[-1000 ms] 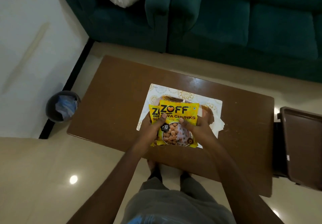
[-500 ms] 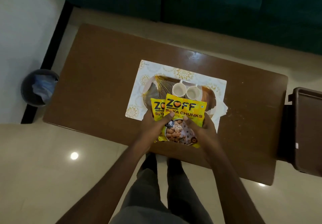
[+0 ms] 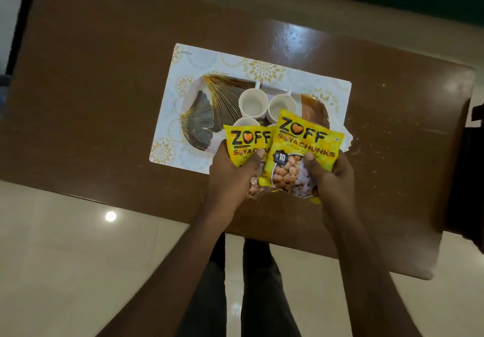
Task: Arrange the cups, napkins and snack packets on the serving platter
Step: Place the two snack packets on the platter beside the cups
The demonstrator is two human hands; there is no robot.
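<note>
The left hand (image 3: 230, 176) is clamped on one yellow snack packet (image 3: 247, 144), thumb across its front, and the right hand (image 3: 331, 176) grips the overlapping second packet (image 3: 305, 150); both were held the same way a moment ago. The packets sit over the near edge of the serving platter (image 3: 207, 116), hiding two of the four white cups (image 3: 252, 102). More cups show now than before. The platter rests on a patterned placemat (image 3: 199, 58) on the brown table (image 3: 104, 100).

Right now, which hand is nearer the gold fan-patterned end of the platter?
Left. The left hand sits just below the platter's gold fan end; the right hand is farther right.
</note>
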